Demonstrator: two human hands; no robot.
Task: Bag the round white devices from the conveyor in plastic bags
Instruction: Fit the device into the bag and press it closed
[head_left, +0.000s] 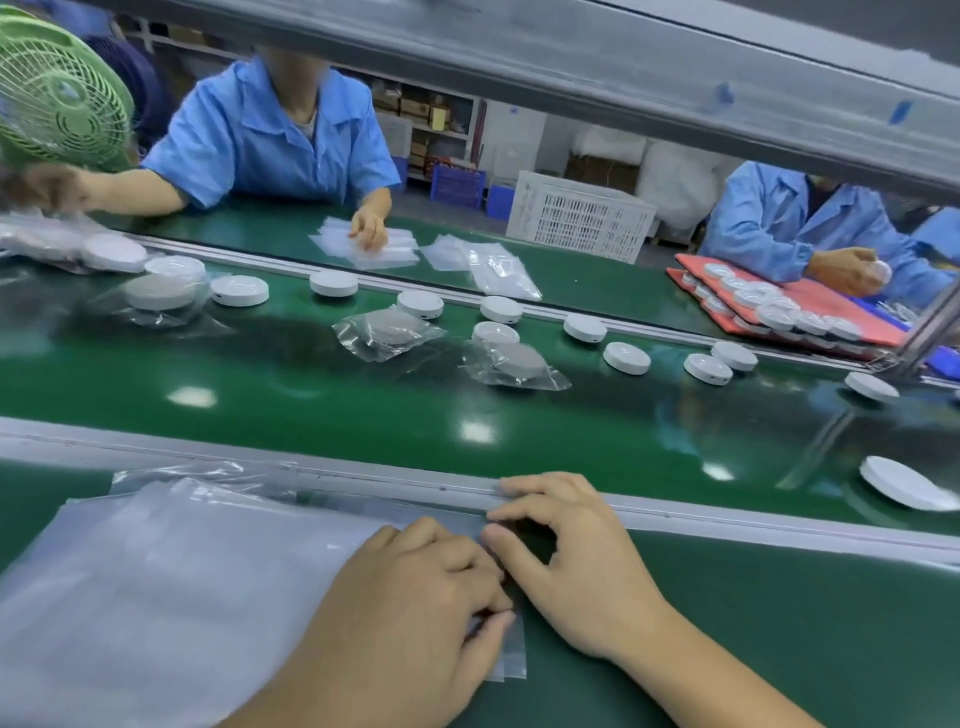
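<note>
Presently I am observing my left hand (415, 613) gripping the right edge of the stack of clear plastic bags (182, 597) with curled fingers, my right hand (566, 566) pinching it. Round white devices (626, 357) are sitting well beyond on the green conveyor (363, 415).

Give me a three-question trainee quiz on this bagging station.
1. True or false: the left hand and right hand pinch a clear plastic bag.
2. What lies on the conveyor nearest the hands, to their right? A. bare white device B. scissors C. tape roll
3. Fill in: the bag stack lies to the hands' ____.
Key: 1 true; 2 A; 3 left.
</note>
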